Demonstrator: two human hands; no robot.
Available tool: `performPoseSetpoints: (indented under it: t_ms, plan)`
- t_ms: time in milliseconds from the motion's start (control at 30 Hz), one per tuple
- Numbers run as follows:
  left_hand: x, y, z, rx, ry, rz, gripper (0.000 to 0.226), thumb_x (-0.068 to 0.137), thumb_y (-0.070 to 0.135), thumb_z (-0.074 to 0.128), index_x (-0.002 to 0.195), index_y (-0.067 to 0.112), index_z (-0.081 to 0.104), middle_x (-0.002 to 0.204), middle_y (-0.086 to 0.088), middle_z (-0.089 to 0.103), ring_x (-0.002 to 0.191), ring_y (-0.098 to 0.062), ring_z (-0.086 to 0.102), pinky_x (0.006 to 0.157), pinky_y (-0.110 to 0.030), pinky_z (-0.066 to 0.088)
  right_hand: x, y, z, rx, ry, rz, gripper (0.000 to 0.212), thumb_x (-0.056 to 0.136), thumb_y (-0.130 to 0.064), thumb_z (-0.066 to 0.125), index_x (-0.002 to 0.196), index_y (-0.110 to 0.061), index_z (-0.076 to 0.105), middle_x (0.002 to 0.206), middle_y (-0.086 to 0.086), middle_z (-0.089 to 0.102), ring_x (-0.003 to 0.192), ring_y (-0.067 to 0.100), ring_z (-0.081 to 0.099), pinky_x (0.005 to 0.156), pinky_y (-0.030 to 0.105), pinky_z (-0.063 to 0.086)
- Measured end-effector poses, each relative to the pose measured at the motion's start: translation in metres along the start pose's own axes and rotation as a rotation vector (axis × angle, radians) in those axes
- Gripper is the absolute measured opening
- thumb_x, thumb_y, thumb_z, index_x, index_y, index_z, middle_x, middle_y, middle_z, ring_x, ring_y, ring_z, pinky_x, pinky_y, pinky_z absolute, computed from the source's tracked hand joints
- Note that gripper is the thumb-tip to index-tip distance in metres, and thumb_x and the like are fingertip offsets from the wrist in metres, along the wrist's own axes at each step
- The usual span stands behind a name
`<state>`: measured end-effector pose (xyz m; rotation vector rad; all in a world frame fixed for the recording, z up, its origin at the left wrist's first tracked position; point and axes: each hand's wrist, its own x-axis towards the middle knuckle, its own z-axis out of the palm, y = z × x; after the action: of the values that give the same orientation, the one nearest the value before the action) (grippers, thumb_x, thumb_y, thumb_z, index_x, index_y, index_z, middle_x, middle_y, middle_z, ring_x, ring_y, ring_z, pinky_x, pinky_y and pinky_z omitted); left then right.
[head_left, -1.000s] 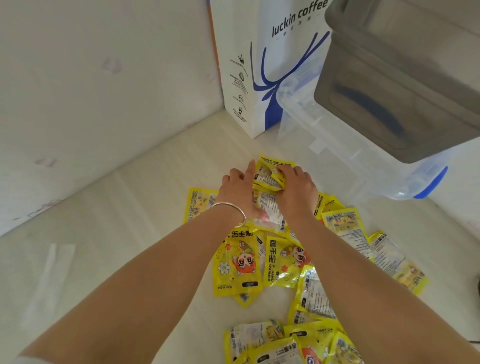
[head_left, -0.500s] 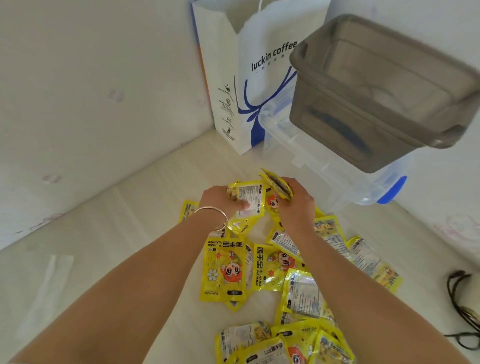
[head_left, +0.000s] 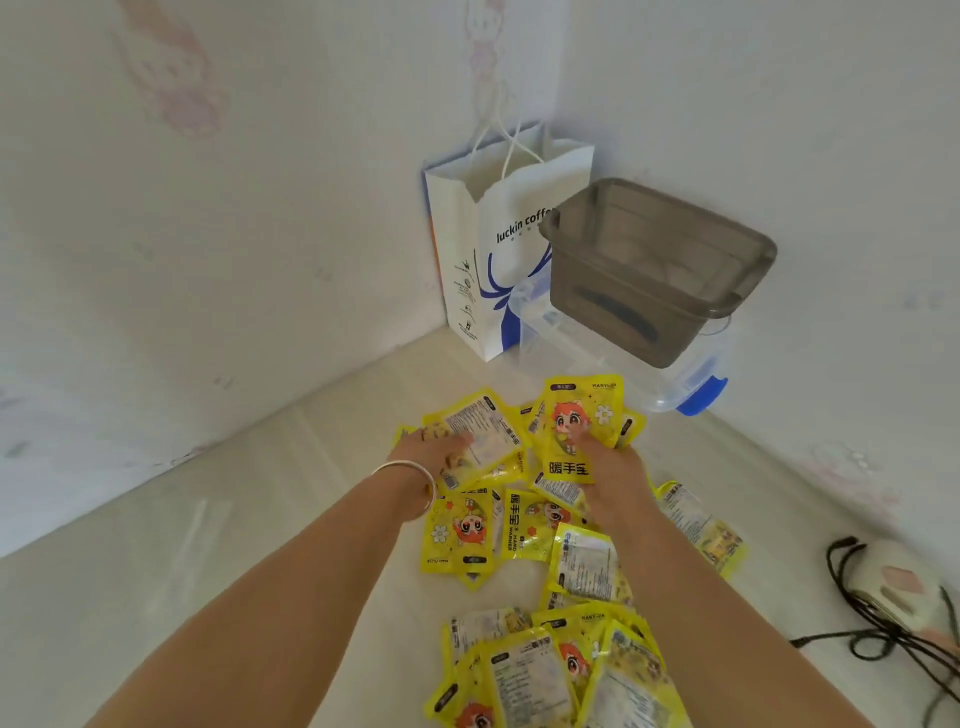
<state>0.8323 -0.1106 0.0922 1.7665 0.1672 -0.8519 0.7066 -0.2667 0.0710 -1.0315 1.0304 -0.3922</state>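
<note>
Left hand (head_left: 428, 451) gripped a bunch of yellow hand-warmer packets (head_left: 485, 439), label side up. Right hand (head_left: 610, 467) clutched a cartoon-faced packet (head_left: 576, 423), with more tucked behind it. Both sat over the scattered packets (head_left: 457, 530) on the floor (head_left: 260, 519). Beyond stood a Luckin Coffee bag (head_left: 493, 244), and a grey tub (head_left: 654, 270) atop a clear box (head_left: 691, 374).

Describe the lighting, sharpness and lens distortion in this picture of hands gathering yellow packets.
Head view: soft, even light, with only faint shadows under the hand warmer packets. Head view: the left hand and right hand gripping them are smeared by motion blur. Head view: the wide lens stretches the forearms toward the bottom corners, and the glossy packets nearest the camera show a pale sheen.
</note>
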Motion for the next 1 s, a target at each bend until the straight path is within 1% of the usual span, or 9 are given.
performPoseSetpoints:
  t_ms: [100,200,267,333,467,633,733,867,1000]
  plan:
    - [-0.024,-0.007,0.004,-0.025,-0.046,0.008,0.019,0.077,0.019,0.074,0.085,0.012,0.059,0.046,0.002,0.062,0.039,-0.010,0.056,0.043,-0.020,0.045,-0.021,-0.006,-0.012,0.167,-0.055,0.055,0.038,0.083,-0.020,0.070,0.120,-0.015,0.059,0.113,0.006,0.069,0.095,0.023,0.068,0.061,0.033,0.049]
    - [-0.041,-0.015,0.010,-0.044,-0.085,0.030,0.049,0.077,0.014,0.075,0.119,0.005,0.052,0.071,-0.010,0.066,0.025,-0.004,0.048,0.029,-0.012,0.034,-0.041,-0.006,-0.026,0.241,-0.123,0.041,0.037,0.085,-0.016,0.067,0.121,-0.014,0.061,0.114,0.010,0.070,0.093,0.026,0.069,0.064,0.038,0.056]
    - [-0.051,-0.024,0.014,-0.067,-0.106,0.041,0.032,0.076,0.010,0.075,0.101,0.014,0.056,0.061,-0.007,0.068,0.024,-0.005,0.047,0.029,-0.012,0.033,-0.055,-0.005,-0.037,0.260,-0.129,0.040,0.039,0.084,-0.015,0.068,0.122,-0.012,0.061,0.114,0.011,0.069,0.101,0.032,0.067,0.087,0.053,0.053]
    - [-0.061,-0.034,0.018,-0.024,-0.139,0.030,0.022,0.075,0.013,0.076,0.082,0.012,0.055,0.046,0.000,0.059,0.026,-0.006,0.047,0.031,-0.015,0.034,-0.069,-0.004,-0.049,0.272,-0.111,0.035,0.041,0.083,-0.013,0.067,0.124,-0.011,0.059,0.117,0.013,0.068,0.105,0.035,0.065,0.095,0.057,0.047]
    - [-0.075,-0.047,0.034,0.021,-0.219,0.030,0.024,0.073,0.014,0.077,0.070,0.010,0.054,0.056,-0.003,0.051,0.038,-0.011,0.047,0.037,-0.021,0.035,-0.102,0.007,-0.075,0.324,-0.025,0.000,0.038,0.083,-0.010,0.067,0.120,-0.009,0.061,0.109,0.012,0.071,0.091,0.030,0.069,0.082,0.045,0.054]
    - [-0.108,-0.068,0.057,0.123,-0.374,0.022,0.021,0.076,0.013,0.074,0.062,0.005,0.061,0.050,-0.002,0.044,0.050,-0.016,0.034,0.078,-0.036,0.042,-0.156,0.038,-0.111,0.458,0.103,-0.010,0.023,0.084,-0.009,0.065,0.108,-0.010,0.064,0.102,0.014,0.071,0.087,0.030,0.068,0.088,0.048,0.052]
    - [-0.130,-0.091,0.072,0.188,-0.519,0.030,0.050,0.080,0.017,0.070,0.032,0.017,0.055,0.044,-0.001,0.037,0.049,-0.016,0.031,0.062,-0.028,0.037,-0.193,0.064,-0.131,0.575,0.188,-0.037,0.021,0.086,-0.008,0.063,0.107,-0.010,0.063,0.101,0.013,0.070,0.087,0.027,0.067,0.074,0.039,0.053]
    - [-0.173,-0.120,0.092,0.304,-0.627,0.022,0.039,0.078,0.027,0.073,0.050,0.014,0.048,0.042,0.000,0.041,0.048,-0.017,0.032,0.054,-0.029,0.029,-0.242,0.097,-0.159,0.612,0.278,-0.060,0.017,0.087,-0.008,0.061,0.103,-0.013,0.063,0.088,0.007,0.074,0.076,0.021,0.070,0.068,0.034,0.053]
    - [-0.216,-0.147,0.118,0.380,-0.732,0.046,0.030,0.073,0.029,0.077,0.060,0.015,0.054,0.053,-0.002,0.048,0.056,-0.020,0.043,0.066,-0.031,0.037,-0.288,0.121,-0.197,0.650,0.381,-0.118,0.025,0.086,-0.009,0.062,0.111,-0.012,0.061,0.097,0.011,0.070,0.085,0.026,0.066,0.077,0.038,0.051]
